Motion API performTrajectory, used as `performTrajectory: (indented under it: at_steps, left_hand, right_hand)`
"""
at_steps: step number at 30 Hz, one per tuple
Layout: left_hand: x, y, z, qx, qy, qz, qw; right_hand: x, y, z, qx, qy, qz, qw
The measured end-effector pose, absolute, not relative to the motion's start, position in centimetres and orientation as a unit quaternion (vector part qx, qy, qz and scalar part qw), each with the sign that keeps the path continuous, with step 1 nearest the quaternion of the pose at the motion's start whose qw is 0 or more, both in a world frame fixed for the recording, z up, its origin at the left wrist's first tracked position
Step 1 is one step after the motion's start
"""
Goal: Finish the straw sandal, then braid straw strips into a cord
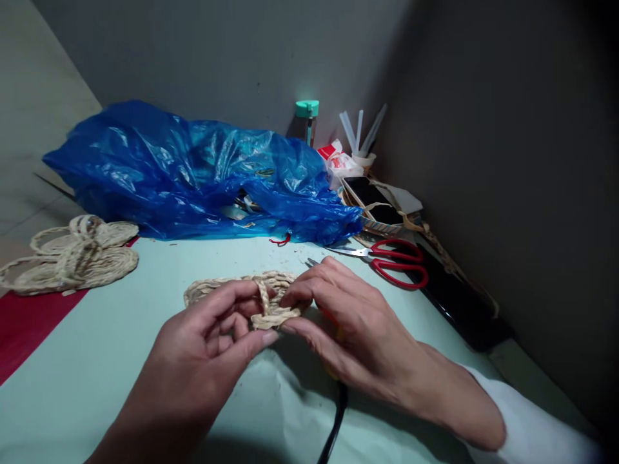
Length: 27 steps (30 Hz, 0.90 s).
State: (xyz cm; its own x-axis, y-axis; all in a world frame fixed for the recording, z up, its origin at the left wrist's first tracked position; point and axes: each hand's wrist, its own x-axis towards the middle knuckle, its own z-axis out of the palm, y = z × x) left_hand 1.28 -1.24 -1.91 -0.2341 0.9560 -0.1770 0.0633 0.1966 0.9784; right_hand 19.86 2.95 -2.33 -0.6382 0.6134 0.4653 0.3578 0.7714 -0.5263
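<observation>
Between my two hands is a woven straw sandal (207, 288), its sole of braided cord turned partly away from me. My left hand (207, 335) pinches its near edge, thumb below and index finger beside an upright braided strap (264, 296). From the other side my right hand (353, 322) grips the same edge between thumb and bent fingers, which hide part of the weave. Under the right hand lies a tool with a grey metal tip (312, 262) and a black handle (337, 415); its kind is mostly covered. Red-handled scissors (399, 263) lie beyond, blades pointing left.
A pair of straw sandals (72, 264) rests at left beside red material (43, 322). A large blue plastic bag (193, 174) spans the back. Behind it stands a green-capped bottle (307, 116). At right are a phone (372, 198) and a long black object (454, 296) near the wall.
</observation>
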Motion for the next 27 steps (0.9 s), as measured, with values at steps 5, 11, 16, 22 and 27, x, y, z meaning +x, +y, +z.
performTrajectory:
  at_steps: [5,11,16,22,27]
  left_hand:
    - [1.3,-1.3,-2.0,0.437,0.646,0.469,0.414]
    - [1.4,-1.0,-1.9,0.407,0.624,0.466,0.478]
    - [1.4,-1.0,-1.8,0.379,0.635,0.445,0.505]
    - [1.6,-0.8,-1.4,0.371,0.619,0.431,0.542]
    - [0.5,-0.6,-0.9,0.41,0.605,0.42,0.537]
  right_hand:
    - [19.7,2.6,-2.0,-0.292,-0.876,0.237,0.301]
    - [19.2,2.6,-2.4,-0.331,-0.845,0.27,0.321]
    - [18.8,2.6,-2.8,-0.346,-0.828,0.283,0.339]
    - [18.5,2.2,-2.5,-0.376,-0.807,0.286,0.355]
    - [18.7,2.4,-2.3,-0.38,-0.794,0.314,0.355]
